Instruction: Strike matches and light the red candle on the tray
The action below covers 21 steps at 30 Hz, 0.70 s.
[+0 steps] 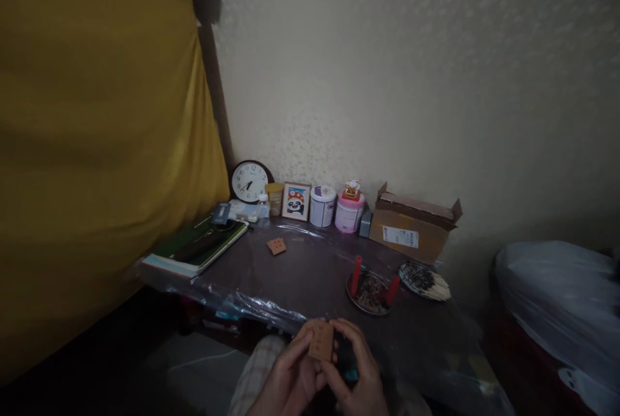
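Note:
Close to my body, at the table's near edge, I hold a small tan stack of what look like playing cards (321, 340), with rows of dark marks on the top face. My left hand (292, 367) grips the stack from the left, thumb along its side. From the right, my right hand (359, 364) pinches it between the fingers at the top edge and the thumb at the bottom corner. Farther away on the table lie a couple of similar tan cards (276, 246) with reddish pips, overlapping each other. Dim light hides finer print.
Two red sticks (356, 277) stand in a round dish (371, 309), beside a plate of cotton swabs (426, 281). Along the wall are a clock (249, 182), a panda picture (296, 201), tins (322, 206) and a cardboard box (411, 222). Books (196, 248) lie left.

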### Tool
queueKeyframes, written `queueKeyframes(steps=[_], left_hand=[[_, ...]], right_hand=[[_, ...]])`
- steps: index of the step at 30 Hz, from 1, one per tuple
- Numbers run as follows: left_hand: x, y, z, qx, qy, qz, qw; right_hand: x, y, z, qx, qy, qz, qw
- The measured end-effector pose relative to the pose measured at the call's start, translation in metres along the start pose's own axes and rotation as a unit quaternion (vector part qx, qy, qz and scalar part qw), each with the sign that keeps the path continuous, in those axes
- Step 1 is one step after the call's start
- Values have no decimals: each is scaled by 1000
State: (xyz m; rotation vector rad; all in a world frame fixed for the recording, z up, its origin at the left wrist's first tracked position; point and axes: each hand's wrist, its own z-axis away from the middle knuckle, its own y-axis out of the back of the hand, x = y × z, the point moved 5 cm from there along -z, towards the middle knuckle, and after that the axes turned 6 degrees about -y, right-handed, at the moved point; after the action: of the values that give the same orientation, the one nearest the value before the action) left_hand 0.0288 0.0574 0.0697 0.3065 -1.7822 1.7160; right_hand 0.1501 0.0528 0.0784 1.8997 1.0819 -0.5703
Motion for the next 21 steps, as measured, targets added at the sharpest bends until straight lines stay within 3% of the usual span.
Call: queueKeyframes(steps=[5,11,21], left_hand=[[8,7,-3,-4,-58,-116,991],[18,6,-3,-73,-127,-261,954],[11,26,-9,-113,-155,-286,939]], right_hand=[[11,4,0,15,-27,8,1000],[14,6,0,8,-36,-11,999],[19,4,1,1,-65,-62,996]])
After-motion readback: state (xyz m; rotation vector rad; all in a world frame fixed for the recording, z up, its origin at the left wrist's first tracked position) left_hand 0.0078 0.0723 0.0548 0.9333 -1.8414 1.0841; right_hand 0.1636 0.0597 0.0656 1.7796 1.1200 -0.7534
